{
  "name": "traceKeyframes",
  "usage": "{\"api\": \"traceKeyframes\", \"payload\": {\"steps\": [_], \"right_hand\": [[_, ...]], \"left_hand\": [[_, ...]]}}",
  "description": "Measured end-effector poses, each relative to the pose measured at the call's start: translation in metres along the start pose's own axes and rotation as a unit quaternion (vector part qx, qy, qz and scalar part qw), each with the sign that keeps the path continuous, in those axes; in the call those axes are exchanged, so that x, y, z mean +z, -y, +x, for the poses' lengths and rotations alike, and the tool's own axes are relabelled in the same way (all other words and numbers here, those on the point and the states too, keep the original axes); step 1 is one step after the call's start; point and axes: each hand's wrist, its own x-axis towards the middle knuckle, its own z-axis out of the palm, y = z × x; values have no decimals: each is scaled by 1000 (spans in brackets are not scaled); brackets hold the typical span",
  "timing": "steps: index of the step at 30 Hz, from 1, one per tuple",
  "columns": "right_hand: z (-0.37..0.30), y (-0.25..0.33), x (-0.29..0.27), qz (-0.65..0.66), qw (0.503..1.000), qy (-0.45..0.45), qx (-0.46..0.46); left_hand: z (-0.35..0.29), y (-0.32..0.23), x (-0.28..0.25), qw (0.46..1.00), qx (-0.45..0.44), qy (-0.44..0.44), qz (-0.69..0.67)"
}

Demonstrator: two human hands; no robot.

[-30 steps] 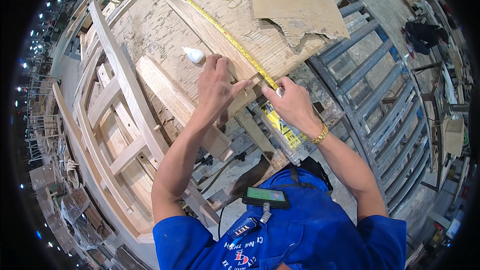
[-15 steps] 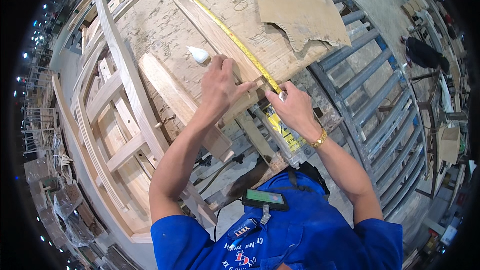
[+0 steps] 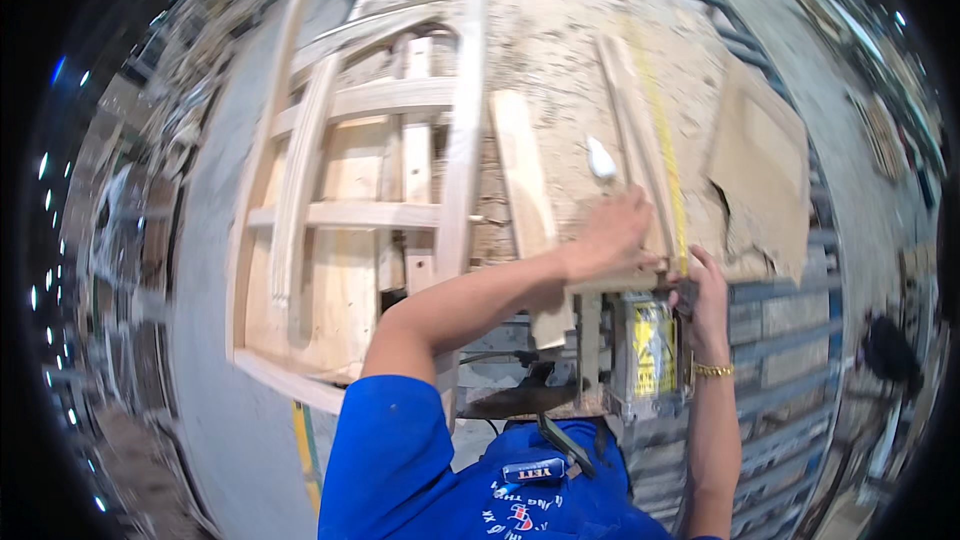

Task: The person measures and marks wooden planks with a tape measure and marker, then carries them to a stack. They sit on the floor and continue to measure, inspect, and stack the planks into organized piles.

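Note:
My right hand [image 3: 708,298] is closed around a dark tape measure case [image 3: 686,296] at the table's near edge. From it the yellow tape blade [image 3: 662,130] runs away from me along the right side of a long wooden strip [image 3: 634,110]. Over the near end of that strip lies my left hand [image 3: 612,232], thumb apart and fingers bent against the wood, slightly blurred. Just beyond the left hand, a white squeeze bottle [image 3: 601,159] lies on the worktable [image 3: 570,60].
Left of my hands, a pale board [image 3: 524,170] overhangs the table edge. Further left lies a large wooden frame [image 3: 462,160] with crosspieces. Torn cardboard [image 3: 765,165] covers the table's right side, beside a metal roller rack [image 3: 780,340]. A yellow label [image 3: 653,345] shows below the edge.
My view has swung left, so the table and both hands appear further right. The tape blade still lies along the strip, the right hand still holds its case, and the left hand stays on the strip.

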Motion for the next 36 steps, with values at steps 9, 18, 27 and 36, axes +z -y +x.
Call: {"api": "traceKeyframes", "payload": {"steps": [9,18,27,36], "right_hand": [[12,11,14,-127,987,4,-100],[7,-1,27,-436,859,45,-264],[3,3,20,-519,791,89,-311],[30,10,32,-489,809,-96,-313]], "left_hand": [[-2,7,14,997,30,-66,17],[-5,8,-3,999,35,-12,-13],[-30,104,-133,961,-135,-237,-46],[-206,204,-240,848,-444,-209,198]]}}
